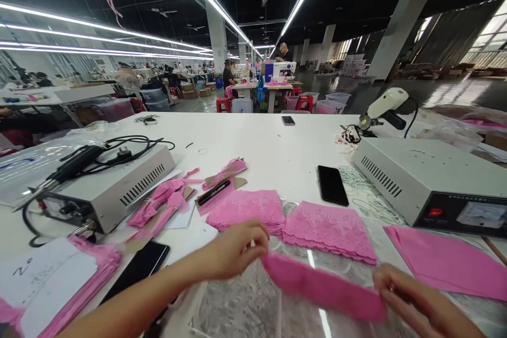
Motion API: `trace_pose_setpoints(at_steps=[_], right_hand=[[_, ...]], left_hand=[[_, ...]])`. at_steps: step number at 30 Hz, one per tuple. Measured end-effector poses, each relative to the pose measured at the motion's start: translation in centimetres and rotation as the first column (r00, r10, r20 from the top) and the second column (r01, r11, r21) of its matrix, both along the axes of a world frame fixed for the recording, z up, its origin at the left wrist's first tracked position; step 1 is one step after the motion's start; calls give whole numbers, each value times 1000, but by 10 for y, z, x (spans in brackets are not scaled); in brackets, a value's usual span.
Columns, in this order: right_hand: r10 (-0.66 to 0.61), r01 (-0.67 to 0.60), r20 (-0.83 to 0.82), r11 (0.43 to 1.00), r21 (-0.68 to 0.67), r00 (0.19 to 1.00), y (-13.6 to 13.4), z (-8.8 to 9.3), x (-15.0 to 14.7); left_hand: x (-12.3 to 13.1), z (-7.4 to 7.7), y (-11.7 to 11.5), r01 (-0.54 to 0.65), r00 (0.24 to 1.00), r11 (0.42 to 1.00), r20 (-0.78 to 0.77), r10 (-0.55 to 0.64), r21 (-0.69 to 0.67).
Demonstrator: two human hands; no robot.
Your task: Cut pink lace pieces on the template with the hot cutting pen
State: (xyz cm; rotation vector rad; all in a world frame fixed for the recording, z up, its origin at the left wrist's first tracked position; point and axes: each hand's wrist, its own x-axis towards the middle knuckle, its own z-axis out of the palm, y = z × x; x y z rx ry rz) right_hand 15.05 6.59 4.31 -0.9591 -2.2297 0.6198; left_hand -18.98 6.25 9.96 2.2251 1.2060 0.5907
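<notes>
A narrow pink fabric strip [322, 288] is stretched between my two hands above a glossy, clear-covered grey work surface [245, 306]. My left hand [243, 248] pinches its upper left end. At the right end, my right hand [407, 293] has its fingers closed on the strip's corner; the strip is slightly blurred. Just beyond it lie two stacks of pink lace pieces, one on the left [249, 211] and one on the right [328, 229]. Flat pink fabric [451, 261] rests to the right, near my right hand.
Grey boxes stand left [130, 185] and right [435, 169]. A black phone [332, 185], a marker [214, 193], tied pink bundles [162, 203] and a paper-topped pink stack [51, 280] lie on the white table [253, 142]. A dark tablet-like object [138, 269] is under my left forearm.
</notes>
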Motion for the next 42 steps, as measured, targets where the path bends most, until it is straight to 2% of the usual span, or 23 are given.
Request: trace_pose_setpoints(at_steps=[1, 3, 5, 8, 10, 13, 15, 17, 20, 24, 27, 29, 32, 35, 39, 42], right_hand=[[6, -6, -5, 999, -46, 1000, 17, 13, -7], [-81, 81, -5, 997, 22, 997, 52, 38, -27], [-102, 103, -12, 991, 80, 995, 87, 56, -50], [-111, 115, -37, 981, 154, 993, 128, 63, -86], [-62, 63, -14, 981, 182, 998, 141, 53, -109], [40, -51, 62, 984, 172, 997, 141, 21, -135], [102, -116, 107, 983, 139, 989, 134, 0, -143], [121, -133, 115, 986, 104, 986, 125, -13, -140], [49, -52, 58, 997, 52, 997, 111, -15, -116], [-56, 59, 45, 996, -67, 997, 92, -9, -68], [-87, 99, 87, 984, -148, 992, 79, -12, -44], [-113, 133, 106, 971, -201, 988, 75, -16, -37], [-134, 156, 108, 958, -239, 985, 75, -21, -36], [-130, 149, 94, 960, -238, 987, 78, -23, -35], [-127, 140, 75, 967, -213, 989, 77, -20, -35], [-164, 174, 79, 975, -142, 983, 75, -17, -40]], left_hand=[[-5, 2, 16, -26, 1000, 999, -6, 26, 23], [-20, 7, 47, -89, 996, 993, -9, 90, 79], [-40, 13, 73, -160, 987, 977, -3, 162, 143], [-73, 15, 92, -249, 967, 942, -3, 256, 225], [-92, 8, 90, -257, 962, 933, -27, 273, 253], [-114, -15, 75, -196, 968, 948, -103, 227, 251], [-121, -30, 64, -152, 970, 957, -150, 192, 246], [-122, -39, 56, -129, 968, 958, -176, 177, 255], [-104, -37, 50, -85, 972, 956, -189, 142, 282], [-48, -34, 55, 75, 976, 956, -218, -11, 284], [-2, -45, 66, 203, 958, 940, -255, -133, 274], [20, -55, 75, 246, 947, 931, -273, -172, 268], [37, -66, 84, 241, 946, 937, -274, -170, 253], [41, -66, 90, 194, 962, 954, -235, -139, 230], [44, -52, 96, 92, 990, 975, -125, -67, 204], [49, -37, 99, 41, 999, 979, -31, -36, 198]])
